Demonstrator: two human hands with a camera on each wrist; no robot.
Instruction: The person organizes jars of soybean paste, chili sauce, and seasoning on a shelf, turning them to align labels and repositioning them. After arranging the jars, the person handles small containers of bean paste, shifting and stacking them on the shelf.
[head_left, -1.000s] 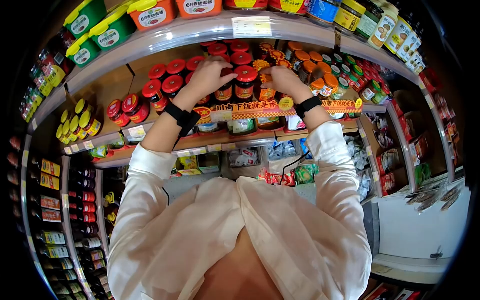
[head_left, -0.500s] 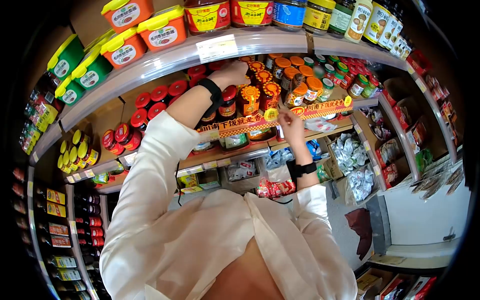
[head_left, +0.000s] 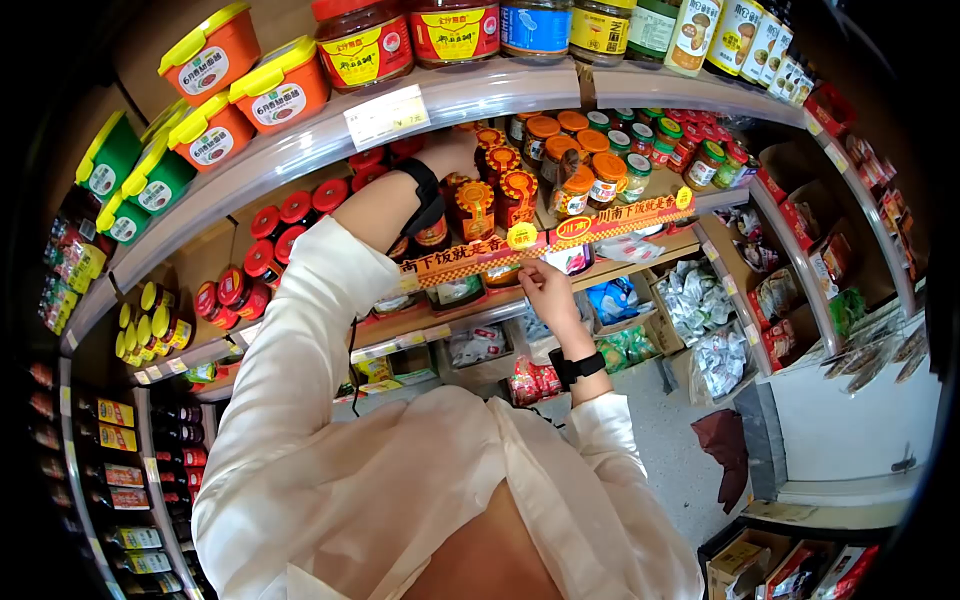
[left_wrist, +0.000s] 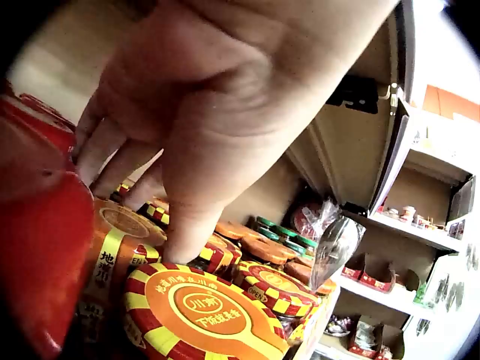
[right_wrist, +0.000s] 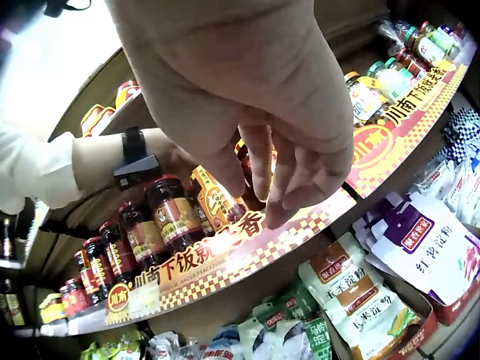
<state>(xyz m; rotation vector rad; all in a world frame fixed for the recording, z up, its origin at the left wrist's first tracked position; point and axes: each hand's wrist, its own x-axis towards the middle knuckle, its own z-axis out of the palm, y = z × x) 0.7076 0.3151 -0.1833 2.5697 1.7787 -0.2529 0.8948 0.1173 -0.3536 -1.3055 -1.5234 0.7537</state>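
My left hand (head_left: 452, 155) reaches over the middle shelf among glass jars with orange and yellow patterned lids (head_left: 518, 183). In the left wrist view, its thumb (left_wrist: 185, 232) goes down beside the lid of one jar (left_wrist: 124, 225), with the other fingers at the lid's far side. The fingertips are hidden low between the jars. My right hand (head_left: 550, 297) is below and in front of the orange shelf banner (head_left: 595, 225), its fingers loosely curled with nothing seen in them. Its fingertips (right_wrist: 277, 217) overlap the banner's checkered edge in the right wrist view.
Red-lidded jars (head_left: 297, 207) line the left of this shelf, and orange-lidded jars (head_left: 607, 180) the right. An upper shelf edge (head_left: 460, 95) runs just above my left forearm. Bagged goods (head_left: 690, 300) fill boxes below. A dark red cloth or bag (head_left: 722, 455) is on the floor.
My right hand has left the jars, dropping down and left to the front of the banner. My left hand has moved from the red-lidded jars to the patterned-lid ones. The view has turned.
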